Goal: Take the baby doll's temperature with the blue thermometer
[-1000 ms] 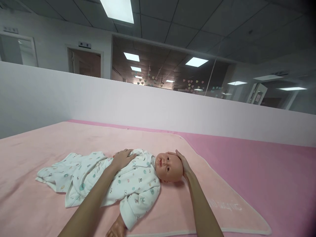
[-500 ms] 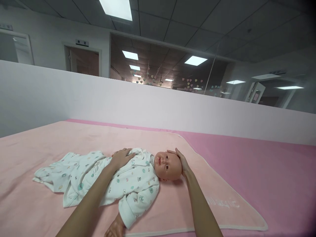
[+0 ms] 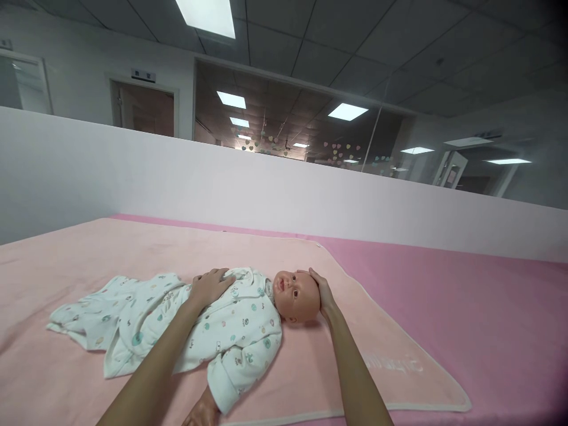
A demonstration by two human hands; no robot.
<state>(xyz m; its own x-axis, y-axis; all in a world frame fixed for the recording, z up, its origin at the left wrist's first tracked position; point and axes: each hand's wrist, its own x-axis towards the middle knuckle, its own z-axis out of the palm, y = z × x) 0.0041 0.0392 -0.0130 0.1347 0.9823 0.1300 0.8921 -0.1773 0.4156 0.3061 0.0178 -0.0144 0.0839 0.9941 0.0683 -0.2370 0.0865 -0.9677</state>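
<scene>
A baby doll (image 3: 239,322) lies on its back on a light pink blanket (image 3: 146,236), dressed in a white gown with small coloured prints. Its head (image 3: 298,299) points to the right, with the face up. On the upper front of the gown rests my left hand (image 3: 210,288), palm down with the fingers stretched out. My right hand (image 3: 323,293) lies against the crown of the head, its fingers extended and lightly curved along it; the palm side is hidden. One brown doll hand (image 3: 202,410) shows below the near sleeve, partly cut off by the lower frame edge.
Under the blanket is a darker pink surface (image 3: 444,302), bare at the right. A white low wall (image 3: 266,189) runs behind it. Past the wall are a door (image 3: 146,109) and a large window with heart stickers. White lettering (image 3: 393,364) marks the blanket's near right part.
The whole view has shifted slightly, so the doll and both hands appear a little further left. Both hands keep their places on the chest and head.
</scene>
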